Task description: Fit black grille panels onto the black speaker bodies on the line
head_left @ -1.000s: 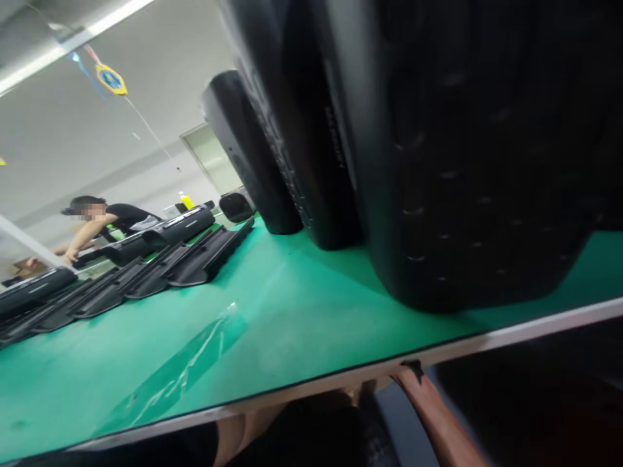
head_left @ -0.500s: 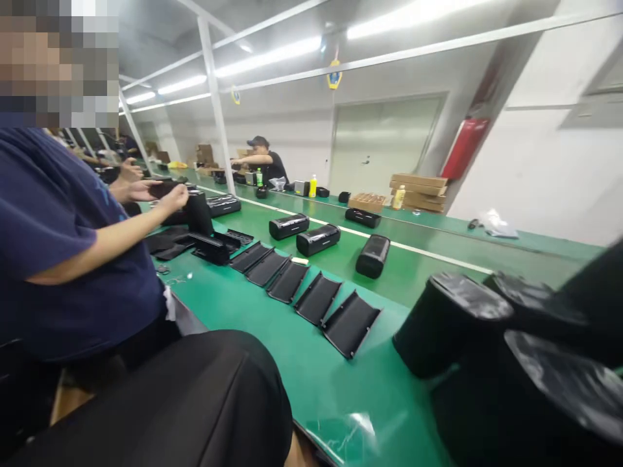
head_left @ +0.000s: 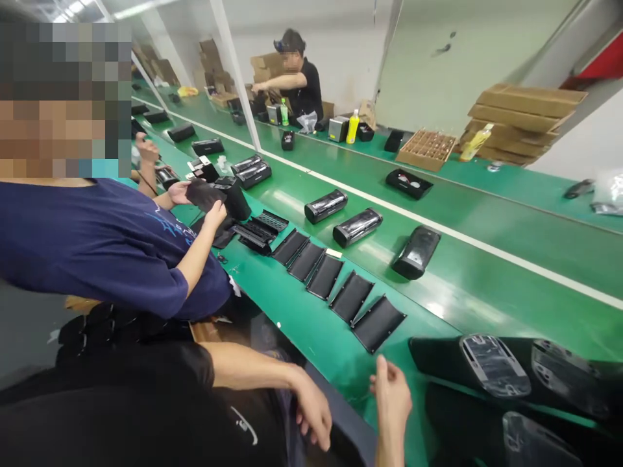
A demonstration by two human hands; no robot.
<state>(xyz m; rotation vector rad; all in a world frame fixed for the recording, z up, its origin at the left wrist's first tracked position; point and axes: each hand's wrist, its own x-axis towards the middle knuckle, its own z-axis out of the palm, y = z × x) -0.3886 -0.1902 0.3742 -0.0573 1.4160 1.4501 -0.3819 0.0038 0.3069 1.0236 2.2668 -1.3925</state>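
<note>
My left hand [head_left: 314, 410] hangs loosely over the front edge of the green bench, fingers relaxed and apart, holding nothing. My right hand [head_left: 393, 392] is raised over the bench, its fingers loosely bent and apart, with nothing visible in them. Just beyond it lies the nearest black curved panel [head_left: 378, 324], hollow side up, apart from the fingers. Several similar panels, such as this black panel [head_left: 351, 296], form a row leading away to the left. To the right of my right hand are large black housings [head_left: 494, 366] with clear film on their end faces.
A co-worker in a blue shirt [head_left: 97, 240] sits at my left, holding a dark sheet [head_left: 207, 194]. Film-wrapped black units [head_left: 417, 253] rest on the green belt [head_left: 467, 272]. Across it are another person [head_left: 306, 87], a divided carton [head_left: 426, 149] and stacked cardboard [head_left: 525, 120].
My view has swung downward and left. Both my hands and forearms have come into sight at the bottom. The co-worker beside me still handles the dark sheet.
</note>
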